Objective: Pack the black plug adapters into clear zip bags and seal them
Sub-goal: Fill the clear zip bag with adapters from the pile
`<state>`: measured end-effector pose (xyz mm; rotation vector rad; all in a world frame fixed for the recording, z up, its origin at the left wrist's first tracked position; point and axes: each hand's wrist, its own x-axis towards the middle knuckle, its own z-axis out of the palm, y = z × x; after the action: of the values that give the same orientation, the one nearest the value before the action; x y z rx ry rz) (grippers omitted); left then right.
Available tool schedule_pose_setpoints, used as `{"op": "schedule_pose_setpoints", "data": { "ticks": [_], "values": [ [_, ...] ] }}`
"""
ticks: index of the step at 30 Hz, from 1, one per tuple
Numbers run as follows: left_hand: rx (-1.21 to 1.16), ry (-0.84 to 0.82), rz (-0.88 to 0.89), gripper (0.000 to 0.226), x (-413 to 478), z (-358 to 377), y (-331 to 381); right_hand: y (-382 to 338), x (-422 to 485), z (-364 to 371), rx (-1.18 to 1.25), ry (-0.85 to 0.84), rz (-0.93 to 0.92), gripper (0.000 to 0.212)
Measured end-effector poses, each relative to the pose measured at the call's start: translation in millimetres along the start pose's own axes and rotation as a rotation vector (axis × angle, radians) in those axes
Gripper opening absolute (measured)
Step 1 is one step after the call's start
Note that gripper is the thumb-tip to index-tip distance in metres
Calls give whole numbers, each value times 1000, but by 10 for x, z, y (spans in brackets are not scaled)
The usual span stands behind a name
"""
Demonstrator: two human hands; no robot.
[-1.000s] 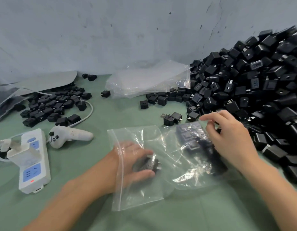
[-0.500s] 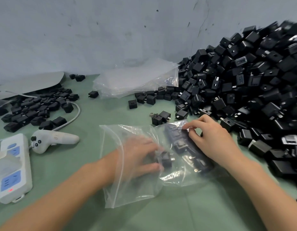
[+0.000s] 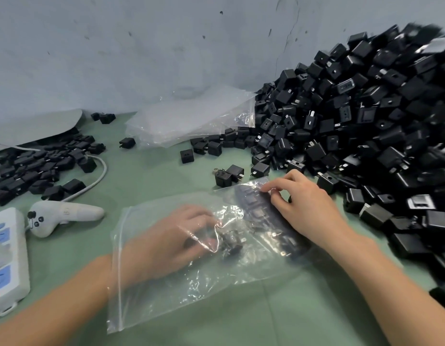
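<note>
On my feed the clear plastic zip bag lies flat on the green tabletop at lower centre. Its long axis runs from lower left to upper right. The zip mouth is the left edge, and the closed end points toward the big pile of black plug adapters that fills the right side. The left hand is inside the bag, with the forearm entering through the mouth. Through the film its fingers look stretched out and loosely spread, and their tips are just beside one loose black adapter, though that area is blurred. A row of black adapters sits against the closed end, with its long axis running from upper left to lower right, across the bag. Small metal glints show on the side of the row that faces the mouth. The right hand rests on the bag from outside, its bent fingertips on the upper end of that row. The thumb is hidden, so I cannot tell whether it pinches or only presses. A stack of empty clear bags lies at upper centre, and a smaller heap of black adapters is at the left. Below the heap are a white handheld controller and, at the left edge, a white power strip.
</note>
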<state>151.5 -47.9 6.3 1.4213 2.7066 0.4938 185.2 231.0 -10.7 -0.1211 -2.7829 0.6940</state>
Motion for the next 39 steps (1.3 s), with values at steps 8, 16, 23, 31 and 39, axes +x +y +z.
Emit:
{"op": "schedule_pose_setpoints", "data": {
  "ticks": [8,16,23,31,39],
  "values": [
    [-95,-70,63,38,165,7,156,-2,-11,-5,9,-1,0,22],
    [-81,-175,-26,53,282,57,152,19,-4,5,7,7,-6,22],
    [-130,-339,-67,37,304,-67,293,29,4,18,-5,14,-23,22],
    [-124,-158,10,19,465,9,262,29,-13,10,-3,10,-25,22],
    [-266,-103,47,19,488,15,333,31,-13,16,1,15,-28,21]
  ]
}}
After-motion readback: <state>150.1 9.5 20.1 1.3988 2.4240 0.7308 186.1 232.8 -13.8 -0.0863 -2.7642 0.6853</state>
